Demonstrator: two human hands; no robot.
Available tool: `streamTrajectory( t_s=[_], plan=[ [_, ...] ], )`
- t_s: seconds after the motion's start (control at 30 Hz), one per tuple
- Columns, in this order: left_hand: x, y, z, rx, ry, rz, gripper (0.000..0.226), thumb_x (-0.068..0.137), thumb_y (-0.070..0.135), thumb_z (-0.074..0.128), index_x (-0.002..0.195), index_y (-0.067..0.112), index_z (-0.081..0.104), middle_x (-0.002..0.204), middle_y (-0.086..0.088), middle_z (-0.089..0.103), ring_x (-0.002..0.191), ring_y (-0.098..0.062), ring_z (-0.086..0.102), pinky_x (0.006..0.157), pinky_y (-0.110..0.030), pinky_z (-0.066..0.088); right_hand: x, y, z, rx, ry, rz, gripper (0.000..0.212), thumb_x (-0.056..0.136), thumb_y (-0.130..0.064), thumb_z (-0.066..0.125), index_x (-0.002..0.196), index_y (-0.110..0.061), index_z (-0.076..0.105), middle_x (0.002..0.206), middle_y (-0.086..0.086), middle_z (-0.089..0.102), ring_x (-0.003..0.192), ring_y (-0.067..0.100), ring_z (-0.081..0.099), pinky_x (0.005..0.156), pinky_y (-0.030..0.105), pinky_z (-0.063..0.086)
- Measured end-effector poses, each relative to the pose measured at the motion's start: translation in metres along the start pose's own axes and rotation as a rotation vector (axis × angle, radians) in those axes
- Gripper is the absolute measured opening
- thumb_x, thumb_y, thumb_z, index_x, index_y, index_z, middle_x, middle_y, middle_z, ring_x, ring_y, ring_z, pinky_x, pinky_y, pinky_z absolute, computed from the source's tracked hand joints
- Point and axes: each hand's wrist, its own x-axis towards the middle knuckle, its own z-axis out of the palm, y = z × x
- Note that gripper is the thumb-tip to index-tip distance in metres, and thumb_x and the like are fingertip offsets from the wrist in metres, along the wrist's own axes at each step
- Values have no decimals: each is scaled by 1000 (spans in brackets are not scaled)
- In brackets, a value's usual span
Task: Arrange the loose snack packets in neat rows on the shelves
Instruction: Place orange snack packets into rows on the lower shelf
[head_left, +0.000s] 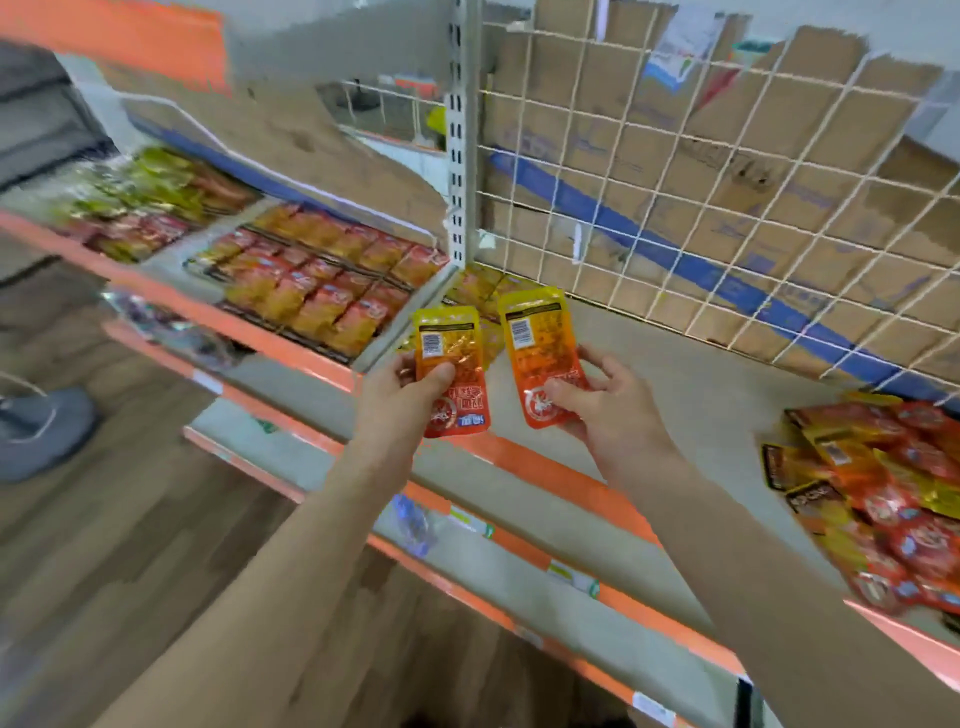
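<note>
1. Head view: two snack packets are held up side by side above the front edge of a grey shelf (675, 395), close together but not touching.
2. The left packet (449, 358) is pinched by the left hand (405, 389); the thumb is pressed on its printed face and the fingers are curled behind it.
3. The right packet (543, 353) is gripped by the right hand (602, 405) in the same manner, with the thumb laid on its lower face and the fingertips seen at its right edge.
4. Both packets are orange with a yellow top, and a barcode label is seen near the top of each.
5. A loose pile of packets (883, 493) is heaped on the same shelf at the far right, well apart from the hands.
6. A few yellow packets (478, 288) are laid in the back left corner of this shelf, just behind the held ones and beside a white slotted post (460, 130).
7. Neat rows of packets (322, 280) are set out on the neighbouring shelf section to the left; greenish packets (156, 182) are seen further left, blurred.
8. The shelf's back is formed by a white wire grid (727, 197), behind which brown cardboard (649, 119) is placed.
9. Orange-edged lower shelves (519, 514) and a wooden floor (130, 519) are seen below the forearms.
</note>
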Motion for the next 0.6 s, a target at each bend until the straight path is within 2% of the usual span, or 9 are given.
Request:
streamTrajectory(
  t_s=[0.07, 0.13, 0.2, 0.27, 0.3, 0.43, 0.53, 0.6],
  plan=[
    [9, 5, -41, 9, 61, 20, 14, 91, 7, 69, 90, 19, 63, 85, -2, 70, 75, -19, 68, 83, -40, 56, 2, 5, 41, 12, -45, 20, 39, 86, 12, 62, 106, -21, 59, 93, 1, 71, 74, 12, 69, 64, 27, 60],
    [17, 10, -80, -27, 131, 6, 15, 88, 11, 73, 90, 20, 62, 89, -4, 70, 77, -19, 68, 82, -38, 56, 4, 12, 80, -13, -83, 20, 32, 84, 9, 65, 98, -19, 66, 87, 0, 72, 72, 13, 70, 70, 31, 61],
    [22, 16, -114, -85, 168, -2, 16, 83, 12, 78, 86, 19, 64, 82, -3, 72, 74, -21, 67, 82, -41, 54, 5, 19, 117, -42, -121, 19, 27, 84, 8, 66, 88, -18, 69, 83, 4, 73, 71, 17, 70, 73, 37, 60],
    [27, 22, -144, -100, 178, 0, 14, 81, 12, 78, 84, 18, 65, 72, 3, 73, 71, -23, 68, 84, -45, 54, 6, 24, 150, -28, -181, 39, 28, 85, 11, 61, 87, -16, 66, 77, 3, 74, 64, 17, 71, 60, 30, 58],
    [29, 26, -158, -104, 183, -2, 14, 80, 13, 78, 85, 17, 65, 70, 4, 73, 71, -23, 68, 85, -47, 55, 8, 26, 165, -30, -208, 45, 26, 85, 12, 60, 90, -13, 66, 77, 3, 74, 65, 19, 71, 58, 28, 56],
    [39, 35, -201, -101, 239, -31, 24, 69, 22, 79, 91, 17, 69, 86, -7, 75, 88, -36, 72, 91, -58, 55, 17, 34, 216, -69, -259, 44, 27, 80, 13, 63, 90, -11, 68, 86, 8, 72, 75, 23, 68, 65, 33, 55],
    [51, 36, -226, -122, 272, -70, 18, 79, 12, 79, 95, 10, 70, 101, -20, 74, 95, -41, 71, 91, -61, 55, 26, 41, 246, -82, -312, 83, 28, 81, 7, 66, 105, -6, 69, 99, 14, 75, 88, 29, 72, 83, 43, 58],
    [63, 34, -241, -122, 283, -86, 28, 72, 15, 80, 98, 9, 71, 102, -22, 74, 95, -42, 71, 90, -61, 55, 38, 46, 265, -88, -330, 105, 27, 85, 4, 64, 110, -6, 69, 104, 14, 74, 91, 25, 71, 88, 43, 56]
  ],
)
